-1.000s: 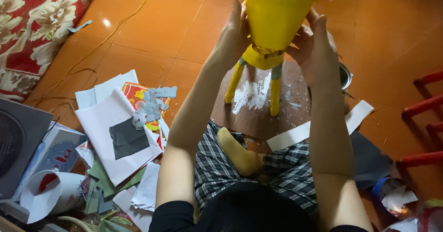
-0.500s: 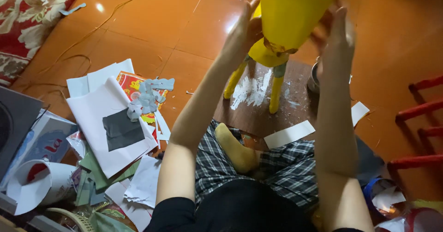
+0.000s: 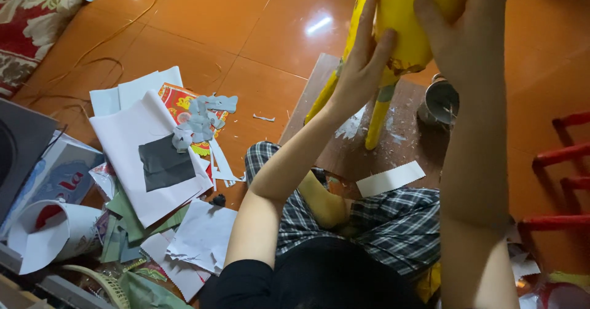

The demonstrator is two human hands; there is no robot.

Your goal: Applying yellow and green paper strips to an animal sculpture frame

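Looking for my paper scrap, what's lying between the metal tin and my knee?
In the head view, a white paper strip lies on the brown board between metal tin and knee.

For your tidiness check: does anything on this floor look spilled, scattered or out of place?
Yes. White smears and flecks spatter the brown board under the yellow paper figure's legs. Loose white sheets and coloured paper scraps lie scattered across the orange tiled floor.
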